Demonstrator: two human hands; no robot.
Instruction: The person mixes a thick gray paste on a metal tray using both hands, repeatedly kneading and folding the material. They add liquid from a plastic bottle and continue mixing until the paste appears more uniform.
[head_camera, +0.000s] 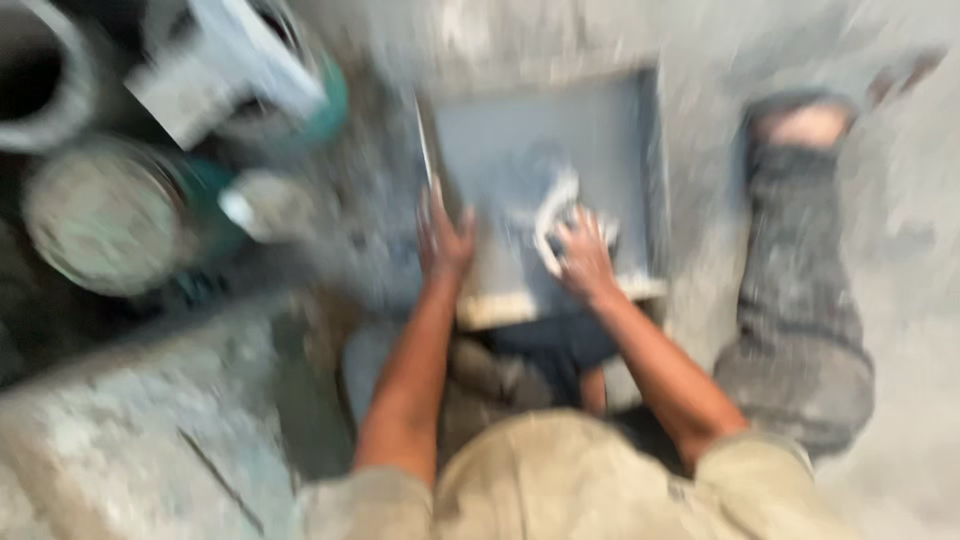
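The grey tile (545, 190) lies flat on the floor before the knees. The left hand (443, 235) grips its left edge; the right hand (583, 258) presses a pale curved thing (550, 215) (too blurred to name) on it. It looks stiff, heavy, breakable; edges seem safest. Buckets (100, 215) stand left, contents unclear.

Heavy motion blur across the whole head view; no edge is sharp. Light is dim, flat and even, source not discernible. Deep shadow at upper left around the pipes (45, 90). No glare. Smearing strongest toward the corners.
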